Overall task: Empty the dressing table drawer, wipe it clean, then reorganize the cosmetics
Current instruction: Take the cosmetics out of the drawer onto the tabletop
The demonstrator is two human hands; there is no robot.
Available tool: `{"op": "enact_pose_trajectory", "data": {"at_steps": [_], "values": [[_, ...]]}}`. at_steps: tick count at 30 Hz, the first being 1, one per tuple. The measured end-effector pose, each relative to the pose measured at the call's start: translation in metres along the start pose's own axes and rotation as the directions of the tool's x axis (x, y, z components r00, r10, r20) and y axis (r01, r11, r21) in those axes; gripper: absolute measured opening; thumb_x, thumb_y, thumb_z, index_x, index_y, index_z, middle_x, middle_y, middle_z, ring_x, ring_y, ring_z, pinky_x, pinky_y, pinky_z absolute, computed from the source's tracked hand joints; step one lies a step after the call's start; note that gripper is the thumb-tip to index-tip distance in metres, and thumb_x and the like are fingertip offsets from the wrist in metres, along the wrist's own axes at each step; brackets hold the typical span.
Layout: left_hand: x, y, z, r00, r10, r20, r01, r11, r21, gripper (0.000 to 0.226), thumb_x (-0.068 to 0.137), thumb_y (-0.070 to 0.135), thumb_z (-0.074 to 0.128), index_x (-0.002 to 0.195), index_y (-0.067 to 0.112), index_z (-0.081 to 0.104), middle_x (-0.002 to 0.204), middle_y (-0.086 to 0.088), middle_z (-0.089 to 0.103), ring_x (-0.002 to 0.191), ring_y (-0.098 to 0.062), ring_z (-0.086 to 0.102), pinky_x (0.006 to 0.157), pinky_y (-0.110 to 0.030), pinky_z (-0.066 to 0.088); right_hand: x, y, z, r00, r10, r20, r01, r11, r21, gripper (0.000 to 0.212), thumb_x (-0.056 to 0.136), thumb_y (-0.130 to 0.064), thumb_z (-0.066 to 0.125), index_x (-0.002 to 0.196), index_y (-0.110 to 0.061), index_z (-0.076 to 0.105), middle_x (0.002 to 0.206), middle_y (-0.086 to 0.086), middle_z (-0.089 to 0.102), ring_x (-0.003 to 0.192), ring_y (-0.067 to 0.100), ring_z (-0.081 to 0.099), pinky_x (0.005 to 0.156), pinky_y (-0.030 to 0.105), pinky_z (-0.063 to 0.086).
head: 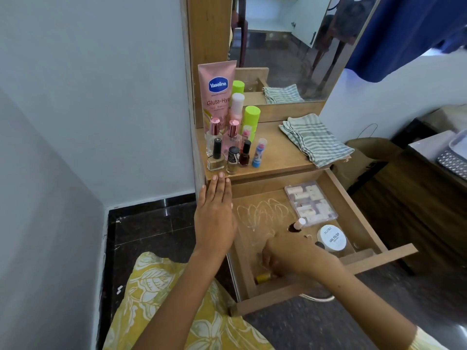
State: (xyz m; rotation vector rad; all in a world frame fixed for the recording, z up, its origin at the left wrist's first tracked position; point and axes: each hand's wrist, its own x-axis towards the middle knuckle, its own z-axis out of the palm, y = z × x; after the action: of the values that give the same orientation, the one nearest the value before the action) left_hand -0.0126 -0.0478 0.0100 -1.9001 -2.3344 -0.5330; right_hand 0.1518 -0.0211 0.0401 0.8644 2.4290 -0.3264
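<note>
My left hand (214, 218) flat, fingers straight, holds nothing, fingertips at tabletop edge. My right hand (290, 253) down in open wooden drawer (353, 195), fingers curled around small yellow bottle (262, 277). Drawer also holds clear ridged plastic case (310, 202), round white nail-polish-remover jar (331, 238). Glossy bottles, pink tube (217, 94), striped cloth (316, 140) on tabletop (283, 157).

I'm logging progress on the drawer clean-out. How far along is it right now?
Partly emptied. Done: bottles, including the Vaseline tube, stand on the tabletop. In hand: the right hand reaches into the drawer at a yellow item; the left hand is flat at the table edge. Left: the clear case and white jar are inside, white smears unwiped, cloth folded.
</note>
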Motion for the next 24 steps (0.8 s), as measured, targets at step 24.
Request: {"op": "enact_pose_trajectory", "data": {"at_steps": [24], "values": [[0.0, 0.005, -0.005, 1.0, -0.011, -0.019, 0.011, 0.999, 0.033, 0.05, 0.098, 0.024, 0.044, 0.143, 0.007, 0.031, 0.151, -0.01, 0.027, 0.141, -0.022, 0.022, 0.114, -0.037, 0.008, 0.05, 0.011, -0.074, 0.314, 0.76, -0.569, 0.442, 0.413, 0.796, 0.017, 0.074, -0.011, 0.077, 0.089, -0.014, 0.069, 0.081, -0.004, 0.071, 0.077, 0.008, 0.069, 0.076, 0.033, 0.059]]}}
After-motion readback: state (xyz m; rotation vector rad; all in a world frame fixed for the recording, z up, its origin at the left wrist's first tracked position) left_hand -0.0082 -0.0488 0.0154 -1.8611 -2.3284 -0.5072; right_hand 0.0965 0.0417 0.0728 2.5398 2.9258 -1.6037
